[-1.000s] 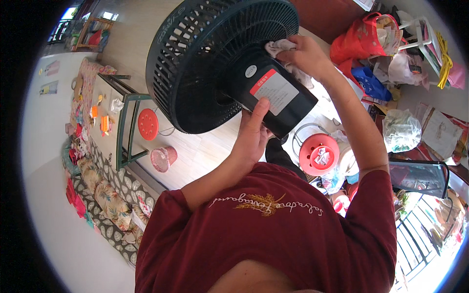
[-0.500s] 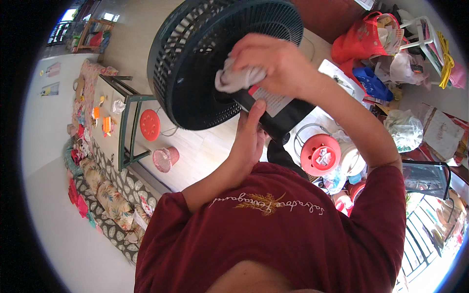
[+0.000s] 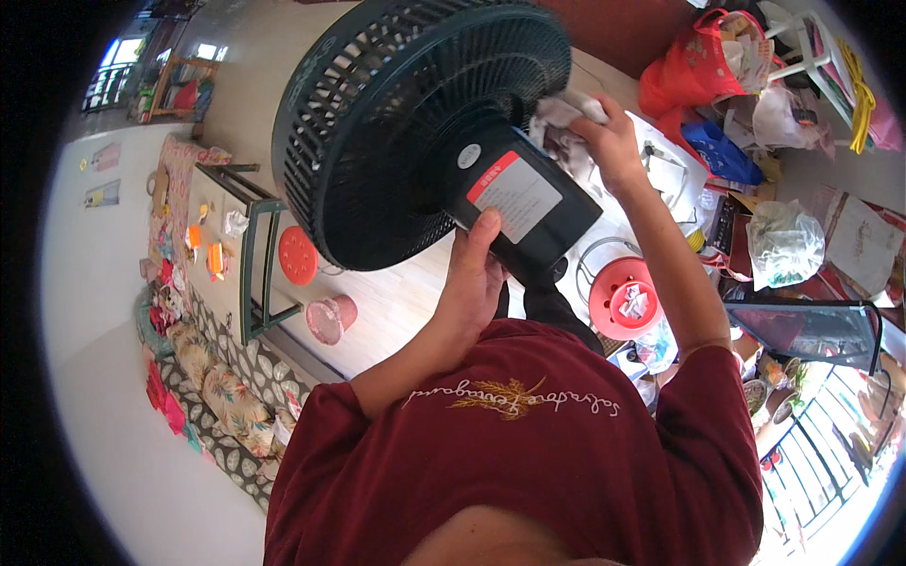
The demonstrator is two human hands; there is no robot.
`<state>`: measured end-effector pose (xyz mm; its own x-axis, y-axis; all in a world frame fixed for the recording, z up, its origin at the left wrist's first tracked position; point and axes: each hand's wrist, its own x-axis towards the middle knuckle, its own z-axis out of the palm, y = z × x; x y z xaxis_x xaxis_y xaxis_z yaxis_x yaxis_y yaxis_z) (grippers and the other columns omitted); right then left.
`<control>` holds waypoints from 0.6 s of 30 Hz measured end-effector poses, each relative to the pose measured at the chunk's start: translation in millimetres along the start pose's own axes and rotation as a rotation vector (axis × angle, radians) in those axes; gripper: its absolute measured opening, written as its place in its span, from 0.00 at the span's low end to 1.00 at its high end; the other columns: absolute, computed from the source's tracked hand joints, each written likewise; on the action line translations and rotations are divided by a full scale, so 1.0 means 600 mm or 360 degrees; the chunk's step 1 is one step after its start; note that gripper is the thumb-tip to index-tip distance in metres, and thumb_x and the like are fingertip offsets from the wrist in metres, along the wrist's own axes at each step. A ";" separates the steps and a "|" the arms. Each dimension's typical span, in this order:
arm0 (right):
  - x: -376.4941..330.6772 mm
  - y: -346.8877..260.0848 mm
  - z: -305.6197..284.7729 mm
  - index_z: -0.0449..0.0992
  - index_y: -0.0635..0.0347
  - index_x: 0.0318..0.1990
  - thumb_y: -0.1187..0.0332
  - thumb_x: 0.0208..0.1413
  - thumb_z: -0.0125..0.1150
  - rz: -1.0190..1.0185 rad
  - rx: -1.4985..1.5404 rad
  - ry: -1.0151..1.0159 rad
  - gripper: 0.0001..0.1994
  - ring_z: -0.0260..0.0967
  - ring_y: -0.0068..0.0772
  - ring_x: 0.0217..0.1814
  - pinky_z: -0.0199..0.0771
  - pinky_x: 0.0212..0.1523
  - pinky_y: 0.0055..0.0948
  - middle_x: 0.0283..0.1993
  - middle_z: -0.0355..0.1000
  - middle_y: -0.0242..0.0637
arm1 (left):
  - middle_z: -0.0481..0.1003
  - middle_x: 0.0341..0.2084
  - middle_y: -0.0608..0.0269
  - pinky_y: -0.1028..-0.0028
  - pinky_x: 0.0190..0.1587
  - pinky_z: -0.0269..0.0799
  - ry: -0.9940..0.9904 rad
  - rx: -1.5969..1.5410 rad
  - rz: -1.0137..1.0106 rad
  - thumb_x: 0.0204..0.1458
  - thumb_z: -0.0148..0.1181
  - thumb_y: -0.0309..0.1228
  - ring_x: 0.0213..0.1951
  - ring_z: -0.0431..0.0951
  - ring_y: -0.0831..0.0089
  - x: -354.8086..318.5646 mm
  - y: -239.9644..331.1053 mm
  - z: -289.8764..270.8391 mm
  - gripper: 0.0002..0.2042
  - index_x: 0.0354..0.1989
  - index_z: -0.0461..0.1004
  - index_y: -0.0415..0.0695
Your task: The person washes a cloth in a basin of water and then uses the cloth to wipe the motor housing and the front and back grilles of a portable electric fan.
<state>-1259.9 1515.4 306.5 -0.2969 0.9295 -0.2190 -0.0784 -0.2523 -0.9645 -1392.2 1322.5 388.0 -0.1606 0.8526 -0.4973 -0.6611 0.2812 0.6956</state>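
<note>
A dark electric fan [image 3: 387, 160] fills the upper middle, its slatted round housing at the far left and its box-shaped rear part [image 3: 566, 212] pointing back toward me. A red and white label [image 3: 517, 203] lies on that rear part. My left hand [image 3: 477, 278] grips the near side of it, thumb on top beside the label and fingers underneath, partly hidden. In my right hand [image 3: 613, 141] is a bunched pale cloth [image 3: 563, 123], held against or close to the far side of the rear part; whether it touches I cannot tell.
Below the fan stand a red stool [image 3: 626, 298], a pink waste bin [image 3: 330, 319] and another red stool [image 3: 298, 255]. A table with a dark green frame [image 3: 255, 255] is at left, beside a patterned sofa [image 3: 231, 377]. Bags, including a red one [image 3: 694, 66], crowd the right.
My right hand has moved right with the cloth, from above the label to the far side of the rear part. The fan has shifted slightly left, and its label is uncovered.
</note>
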 end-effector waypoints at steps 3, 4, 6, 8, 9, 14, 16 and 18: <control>-0.029 -0.123 0.065 0.72 0.61 0.46 0.71 0.43 0.66 -0.0519 -0.0226 -0.0024 0.19 0.75 0.36 0.41 0.76 0.43 0.32 0.41 0.74 0.42 | 0.66 0.59 0.60 0.65 0.59 0.66 0.0063 -0.0015 -0.0086 0.59 0.50 0.51 0.58 0.69 0.68 0.004 0.002 0.009 0.29 0.64 0.59 0.46; -0.032 -0.136 0.083 0.72 0.57 0.48 0.78 0.40 0.69 -0.0955 -0.0351 -0.0017 0.23 0.72 0.30 0.49 0.74 0.47 0.28 0.49 0.71 0.36 | 0.66 0.59 0.60 0.65 0.59 0.66 0.0068 -0.0015 -0.0103 0.59 0.50 0.51 0.58 0.69 0.68 0.005 0.005 0.013 0.29 0.64 0.59 0.46; -0.058 -0.200 0.120 0.74 0.52 0.43 0.83 0.31 0.70 -0.1611 -0.0406 -0.0281 0.26 0.67 0.38 0.56 0.66 0.57 0.31 0.52 0.67 0.37 | 0.67 0.58 0.61 0.64 0.60 0.66 0.0107 -0.0024 -0.0128 0.59 0.50 0.51 0.59 0.68 0.67 0.001 0.010 0.017 0.29 0.64 0.59 0.46; -0.067 -0.214 0.139 0.74 0.52 0.40 0.82 0.30 0.69 -0.1670 -0.0388 -0.0473 0.23 0.68 0.42 0.53 0.70 0.53 0.33 0.48 0.68 0.38 | 0.67 0.58 0.61 0.63 0.59 0.67 0.0114 -0.0028 -0.0092 0.59 0.50 0.51 0.58 0.69 0.67 -0.007 0.012 0.014 0.30 0.64 0.59 0.46; -0.058 -0.212 0.138 0.74 0.52 0.37 0.81 0.31 0.69 -0.1701 -0.0392 -0.0513 0.21 0.69 0.44 0.51 0.71 0.50 0.34 0.45 0.68 0.38 | 0.67 0.58 0.61 0.63 0.59 0.67 0.0109 -0.0028 -0.0079 0.59 0.50 0.52 0.58 0.69 0.67 -0.008 0.014 0.014 0.30 0.64 0.59 0.46; 0.040 -0.013 0.025 0.73 0.53 0.39 0.77 0.36 0.72 -0.1336 -0.0833 -0.0035 0.20 0.71 0.42 0.47 0.73 0.50 0.34 0.44 0.69 0.39 | 0.66 0.59 0.61 0.63 0.60 0.65 0.0003 0.0036 -0.0110 0.59 0.49 0.53 0.59 0.68 0.66 0.007 0.016 0.014 0.31 0.64 0.58 0.46; 0.031 0.060 0.018 0.74 0.55 0.45 0.70 0.42 0.69 -0.0924 -0.0795 0.0100 0.19 0.72 0.44 0.48 0.72 0.50 0.34 0.44 0.71 0.41 | 0.66 0.59 0.61 0.63 0.60 0.65 0.0010 0.0036 -0.0115 0.59 0.49 0.53 0.59 0.68 0.66 0.007 0.017 0.021 0.31 0.65 0.58 0.46; 0.013 0.140 0.007 0.74 0.56 0.49 0.66 0.45 0.68 -0.0575 -0.0800 0.0026 0.21 0.72 0.46 0.50 0.72 0.52 0.35 0.46 0.72 0.43 | 0.66 0.59 0.61 0.62 0.61 0.64 -0.0002 0.0037 -0.0095 0.59 0.49 0.53 0.59 0.67 0.65 0.007 0.015 0.028 0.31 0.65 0.57 0.46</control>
<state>-1272.9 1500.0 224.1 -0.3206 0.9374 0.1358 0.2881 0.2331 -0.9288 -1386.5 1336.2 401.0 -0.1201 0.8345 -0.5377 -0.6523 0.3420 0.6764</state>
